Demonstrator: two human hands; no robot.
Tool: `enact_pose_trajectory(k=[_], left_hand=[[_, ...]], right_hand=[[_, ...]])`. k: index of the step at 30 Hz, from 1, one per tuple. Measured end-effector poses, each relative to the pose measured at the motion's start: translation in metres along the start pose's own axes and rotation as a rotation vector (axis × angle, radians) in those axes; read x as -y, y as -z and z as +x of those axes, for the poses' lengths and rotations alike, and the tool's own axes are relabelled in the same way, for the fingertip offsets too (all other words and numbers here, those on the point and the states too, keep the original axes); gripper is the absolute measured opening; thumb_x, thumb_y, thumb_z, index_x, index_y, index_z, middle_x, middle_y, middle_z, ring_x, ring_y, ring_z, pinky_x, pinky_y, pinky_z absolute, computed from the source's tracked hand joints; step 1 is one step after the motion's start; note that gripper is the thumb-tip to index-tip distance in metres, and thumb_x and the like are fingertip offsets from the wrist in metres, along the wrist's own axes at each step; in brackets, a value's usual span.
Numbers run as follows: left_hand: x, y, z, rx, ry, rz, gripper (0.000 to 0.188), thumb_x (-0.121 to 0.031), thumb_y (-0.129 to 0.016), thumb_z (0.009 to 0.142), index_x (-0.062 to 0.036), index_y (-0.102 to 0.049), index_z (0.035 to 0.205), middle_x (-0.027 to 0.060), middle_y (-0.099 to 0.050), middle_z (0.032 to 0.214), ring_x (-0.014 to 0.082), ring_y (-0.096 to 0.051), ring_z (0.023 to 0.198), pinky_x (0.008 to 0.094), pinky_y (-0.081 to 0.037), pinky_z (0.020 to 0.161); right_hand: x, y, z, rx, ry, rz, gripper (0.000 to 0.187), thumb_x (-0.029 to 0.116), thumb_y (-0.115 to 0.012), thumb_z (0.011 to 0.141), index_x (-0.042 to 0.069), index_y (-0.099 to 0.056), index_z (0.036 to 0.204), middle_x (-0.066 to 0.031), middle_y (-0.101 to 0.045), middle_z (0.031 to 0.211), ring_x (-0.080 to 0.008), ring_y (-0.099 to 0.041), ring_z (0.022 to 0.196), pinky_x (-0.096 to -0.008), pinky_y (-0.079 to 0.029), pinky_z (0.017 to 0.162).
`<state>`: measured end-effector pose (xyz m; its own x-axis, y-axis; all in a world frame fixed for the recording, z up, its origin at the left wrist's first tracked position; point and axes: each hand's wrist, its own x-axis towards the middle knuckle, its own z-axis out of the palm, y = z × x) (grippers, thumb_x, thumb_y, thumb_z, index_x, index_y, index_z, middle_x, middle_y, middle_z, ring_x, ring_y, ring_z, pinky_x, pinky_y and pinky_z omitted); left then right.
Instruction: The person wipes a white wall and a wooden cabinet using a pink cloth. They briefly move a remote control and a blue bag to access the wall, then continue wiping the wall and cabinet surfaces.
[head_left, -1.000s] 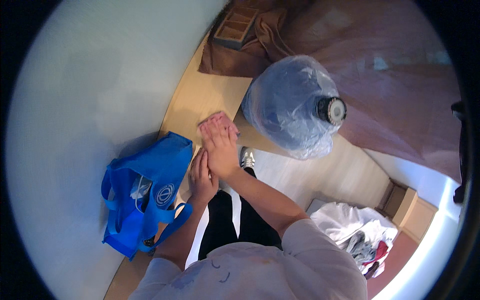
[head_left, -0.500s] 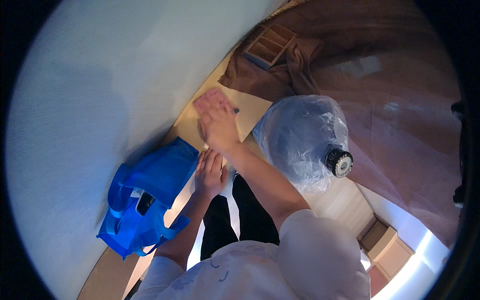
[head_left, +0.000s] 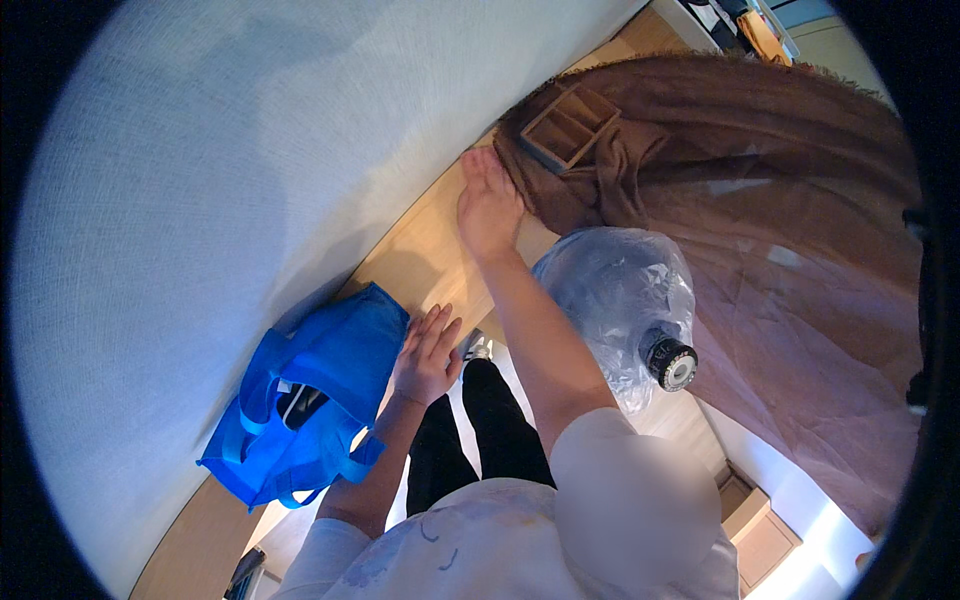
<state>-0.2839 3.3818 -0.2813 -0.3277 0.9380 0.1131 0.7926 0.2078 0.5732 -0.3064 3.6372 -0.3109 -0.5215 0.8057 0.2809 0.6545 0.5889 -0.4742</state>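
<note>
Right hand (head_left: 490, 215) moved nearer brown cloth (head_left: 720, 190) (rumpled, frayed).

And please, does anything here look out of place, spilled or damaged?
Only the brown cloth looks untidy: near the right hand, it is bunched into a raised fold beside the wooden compartment box, while much of it lies flatter. I see no spill or damage.
</note>
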Motion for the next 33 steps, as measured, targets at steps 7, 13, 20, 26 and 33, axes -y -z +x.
enact_pose_trajectory(k=[7,13,20,26,33], left_hand=[[-0.001,-0.002,-0.001,-0.017,-0.005,-0.009,0.048,-0.011,-0.067,0.078,-0.0061,-0.066,0.125,0.0155,-0.055,0.145,0.0347,-0.052,0.135,0.0511,-0.043,0.110],[0.001,-0.003,0.000,0.010,0.004,-0.029,0.046,-0.013,-0.067,0.079,-0.0040,-0.066,0.124,0.0194,-0.054,0.145,0.0382,-0.050,0.136,0.0533,-0.042,0.110],[0.006,-0.006,-0.003,0.044,-0.003,-0.013,0.045,-0.021,-0.060,0.087,-0.0010,-0.064,0.126,0.0209,-0.054,0.144,0.0397,-0.049,0.136,0.0547,-0.039,0.112],[0.006,-0.006,-0.001,0.026,0.036,-0.049,0.039,-0.018,-0.054,0.090,0.0009,-0.063,0.123,0.0212,-0.056,0.139,0.0396,-0.050,0.134,0.0544,-0.036,0.114],[0.002,-0.003,0.003,0.011,-0.001,-0.025,0.035,-0.015,-0.053,0.090,0.0008,-0.065,0.119,0.0225,-0.058,0.136,0.0398,-0.052,0.132,0.0546,-0.036,0.114]], right_hand=[[0.007,0.012,-0.019,0.115,-0.090,-0.031,0.054,0.022,-0.053,0.094,0.020,-0.050,0.148,-0.0048,-0.047,0.153,-0.0267,-0.046,0.136,-0.0541,-0.033,0.114],[-0.001,0.042,-0.055,0.192,-0.274,-0.227,0.057,0.020,-0.055,0.093,0.016,-0.048,0.149,-0.0166,-0.044,0.151,-0.0397,-0.038,0.140,-0.0609,-0.023,0.117],[0.022,0.045,-0.117,-0.003,-0.190,0.018,0.060,0.013,-0.053,0.093,0.005,-0.041,0.152,-0.0264,-0.037,0.154,-0.0489,-0.029,0.145,-0.0606,-0.018,0.120],[0.029,0.043,-0.158,0.038,-0.188,0.262,0.062,0.008,-0.050,0.096,-0.001,-0.033,0.154,-0.0333,-0.023,0.159,-0.0539,-0.022,0.147,-0.0584,-0.015,0.121],[0.007,0.036,-0.121,-0.164,-0.291,0.230,0.062,0.012,-0.047,0.100,-0.003,-0.025,0.156,-0.0381,-0.013,0.160,-0.0551,-0.015,0.148,-0.0573,-0.016,0.122]])
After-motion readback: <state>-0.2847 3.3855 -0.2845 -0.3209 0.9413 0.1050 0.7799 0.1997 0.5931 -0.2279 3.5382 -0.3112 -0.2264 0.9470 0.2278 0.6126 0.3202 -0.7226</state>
